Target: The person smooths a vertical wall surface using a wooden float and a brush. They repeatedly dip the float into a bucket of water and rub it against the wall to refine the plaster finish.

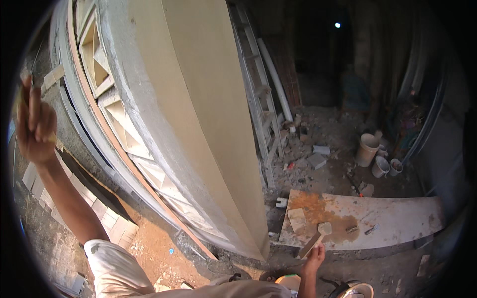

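Note:
My left hand [37, 121] is raised at the far left, beside the wall with the patterned openings. Its fingers are curled in, and what they hold, if anything, I cannot make out. Low on the right, my right hand [314, 257] is closed on a flat tool with a brown strip [310, 245] and a pale, squarish end [325, 228]; its exact kind is unclear. That tool is seen over the near edge of a stained board [397, 218]. Between my arms rises a tall, smooth beige wall column [208, 99] with a grey plastered edge [130, 74].
White triangular-patterned blocks [124, 124] line the wall's left side. A ladder [258, 89] and a pale pipe [276, 79] lean behind the column. Buckets [367, 150] stand among rubble [308, 149] at the right. Pale tiles [107, 218] lie at lower left; an open bucket [358, 290] sits near my right arm.

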Available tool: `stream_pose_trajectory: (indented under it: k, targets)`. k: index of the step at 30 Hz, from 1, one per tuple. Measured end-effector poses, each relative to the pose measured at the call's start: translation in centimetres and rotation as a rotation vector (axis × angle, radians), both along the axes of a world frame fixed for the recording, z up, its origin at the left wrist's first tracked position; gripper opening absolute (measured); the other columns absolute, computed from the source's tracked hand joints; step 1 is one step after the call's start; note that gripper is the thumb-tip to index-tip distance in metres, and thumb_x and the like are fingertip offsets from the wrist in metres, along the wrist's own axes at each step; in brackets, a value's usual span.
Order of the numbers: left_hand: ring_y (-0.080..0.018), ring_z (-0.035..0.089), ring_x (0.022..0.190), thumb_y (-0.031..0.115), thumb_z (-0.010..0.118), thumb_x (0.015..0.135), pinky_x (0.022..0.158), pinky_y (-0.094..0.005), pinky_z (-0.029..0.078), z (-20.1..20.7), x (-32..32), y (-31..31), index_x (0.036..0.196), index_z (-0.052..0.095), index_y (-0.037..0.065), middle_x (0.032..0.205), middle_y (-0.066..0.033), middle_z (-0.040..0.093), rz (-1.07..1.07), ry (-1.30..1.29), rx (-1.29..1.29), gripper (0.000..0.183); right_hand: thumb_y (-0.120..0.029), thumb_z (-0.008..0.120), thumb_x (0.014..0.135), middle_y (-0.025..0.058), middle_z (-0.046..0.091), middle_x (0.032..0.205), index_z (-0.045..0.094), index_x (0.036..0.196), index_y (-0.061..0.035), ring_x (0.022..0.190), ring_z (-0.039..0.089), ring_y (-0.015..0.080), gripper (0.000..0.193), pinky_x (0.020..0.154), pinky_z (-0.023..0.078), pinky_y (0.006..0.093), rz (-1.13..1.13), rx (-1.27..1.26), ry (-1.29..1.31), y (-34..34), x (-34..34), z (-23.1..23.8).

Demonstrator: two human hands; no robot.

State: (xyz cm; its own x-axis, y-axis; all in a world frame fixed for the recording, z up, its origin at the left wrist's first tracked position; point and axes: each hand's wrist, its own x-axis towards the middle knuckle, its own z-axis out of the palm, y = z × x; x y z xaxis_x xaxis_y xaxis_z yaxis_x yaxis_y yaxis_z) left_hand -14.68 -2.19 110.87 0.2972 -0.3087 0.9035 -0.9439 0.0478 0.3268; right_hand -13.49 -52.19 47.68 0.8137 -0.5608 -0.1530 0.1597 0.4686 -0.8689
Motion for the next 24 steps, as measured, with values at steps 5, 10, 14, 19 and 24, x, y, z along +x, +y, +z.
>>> stream_pose_trajectory:
  k: [5,10,14,19,24]
  targets:
    - [-0.0111,0.055,0.068,0.030,0.059,0.105,0.061,-0.0241,0.044,-24.9,-8.6,-4.5,0.142,0.046,-0.003,0.094,-0.0108,0.063,-0.102,1.161,0.238,0.051,-0.028,0.069,0.098,0.0151,0.067,0.115,0.060,0.131,0.0020,0.105,0.064,0.0247,0.046,0.095,0.052,0.0426,0.156,-0.681,-0.540,4.2,-6.2,18.3]
    - [-0.0102,0.055,0.081,0.029,0.055,0.106,0.067,-0.0289,0.048,-28.7,-6.9,-10.4,0.143,0.047,0.005,0.093,0.0005,0.058,-0.053,1.110,0.761,0.045,-0.032,0.074,0.092,0.0126,0.065,0.117,0.057,0.131,0.0007,0.098,0.065,0.0275,0.054,0.089,0.051,0.0431,0.155,-1.579,-1.177,10.5,-7.6,31.7]
    - [-0.0072,0.055,0.078,0.028,0.059,0.105,0.063,-0.0255,0.047,-32.6,-8.1,-4.8,0.134,0.052,0.007,0.091,-0.0002,0.059,-0.234,1.307,0.649,0.036,-0.009,0.073,0.086,0.0146,0.064,0.093,0.063,0.112,0.0006,0.083,0.059,0.0326,0.030,0.078,0.048,0.0436,-0.233,-1.166,-0.584,9.3,-0.8,33.9]
    - [-0.0107,0.059,0.073,0.024,0.066,0.101,0.060,-0.0257,0.048,-40.5,-11.1,0.0,0.127,0.055,0.010,0.088,-0.0025,0.062,-0.451,1.563,0.103,0.032,-0.010,0.077,0.081,0.0126,0.064,0.100,0.062,0.112,-0.0021,0.087,0.061,0.0306,0.036,0.078,0.046,0.0411,-0.784,-1.479,-1.168,12.5,2.1,57.1]
    - [-0.0174,0.065,0.073,0.019,0.068,0.100,0.058,-0.0280,0.053,-44.7,-10.0,2.0,0.122,0.054,0.012,0.088,-0.0058,0.064,-0.400,1.455,-0.078,0.027,-0.027,0.071,0.088,0.0182,0.070,0.096,0.067,0.101,-0.0006,0.093,0.067,0.0366,0.030,0.085,0.051,0.0476,-1.180,-1.778,-0.993,16.2,2.6,76.5]
